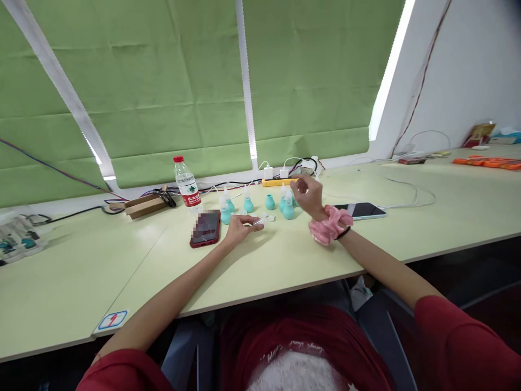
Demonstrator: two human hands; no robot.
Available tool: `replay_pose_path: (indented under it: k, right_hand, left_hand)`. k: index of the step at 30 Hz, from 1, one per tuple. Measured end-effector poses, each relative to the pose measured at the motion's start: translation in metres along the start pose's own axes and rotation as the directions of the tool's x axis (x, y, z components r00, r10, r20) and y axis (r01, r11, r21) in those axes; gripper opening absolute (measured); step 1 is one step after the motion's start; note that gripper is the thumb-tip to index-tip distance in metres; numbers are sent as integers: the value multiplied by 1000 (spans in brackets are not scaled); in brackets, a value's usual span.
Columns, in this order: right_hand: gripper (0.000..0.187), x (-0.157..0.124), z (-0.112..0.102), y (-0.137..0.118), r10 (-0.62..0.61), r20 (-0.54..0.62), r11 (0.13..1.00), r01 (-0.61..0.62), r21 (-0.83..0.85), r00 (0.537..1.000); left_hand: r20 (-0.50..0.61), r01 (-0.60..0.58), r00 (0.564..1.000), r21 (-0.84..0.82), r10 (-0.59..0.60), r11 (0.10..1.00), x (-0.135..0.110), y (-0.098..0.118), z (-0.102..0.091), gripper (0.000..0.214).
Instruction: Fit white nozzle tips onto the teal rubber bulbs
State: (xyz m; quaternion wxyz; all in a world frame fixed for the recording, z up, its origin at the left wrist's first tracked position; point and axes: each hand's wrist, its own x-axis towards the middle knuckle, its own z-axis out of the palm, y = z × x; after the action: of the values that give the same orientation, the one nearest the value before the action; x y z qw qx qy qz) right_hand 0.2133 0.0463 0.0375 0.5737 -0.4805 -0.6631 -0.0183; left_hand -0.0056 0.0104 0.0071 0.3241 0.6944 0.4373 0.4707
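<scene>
Several teal bulbs (pixel 248 205) right of the red-cased phone (pixel 205 229) wear clear nozzles (pixel 246 191); one bare bulb (pixel 269 203) seems unfinished. Nearer that phone, my left hand (pixel 239 229) pinches a clear piece (pixel 259 221); my right hand (pixel 310 194), farther right, curls, contents unclear.

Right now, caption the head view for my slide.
Left hand pinches a clear piece near teal bulbs; right hand hovers.

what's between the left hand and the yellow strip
In the head view: small clear pieces near the left hand, then a tipless teal bulb before the yellow strip.
</scene>
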Motion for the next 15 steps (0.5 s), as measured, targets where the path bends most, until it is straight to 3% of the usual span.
replay_pose_path:
  k: [1,3,6,9,12,15]
  right_hand:
    - [33,8,-3,9,52,-39,994,-55,-93,998]
    - [36,18,-5,30,188,24,941,-173,-290,982]
    - [53,21,2,59,444,228,825,-296,-482,867]
    - [47,16,10,75,512,378,814,-296,-500,771]
    - [41,15,11,72,507,289,808,-331,-488,812]
    - [40,17,5,55,389,8,860,-360,-361,921]
  left_hand:
    - [-16,11,1000,1,-11,1000,0,0,0,34]
    - [-19,14,1000,-6,-14,1000,1,0,-1,34]
    - [38,-20,999,-31,21,999,2,-3,-1,37]
    - [82,-42,996,-52,46,998,3,-7,0,39]
    - [89,-22,996,-59,27,998,3,-7,1,37]
    - [95,19,995,-108,-9,994,2,-5,2,35]
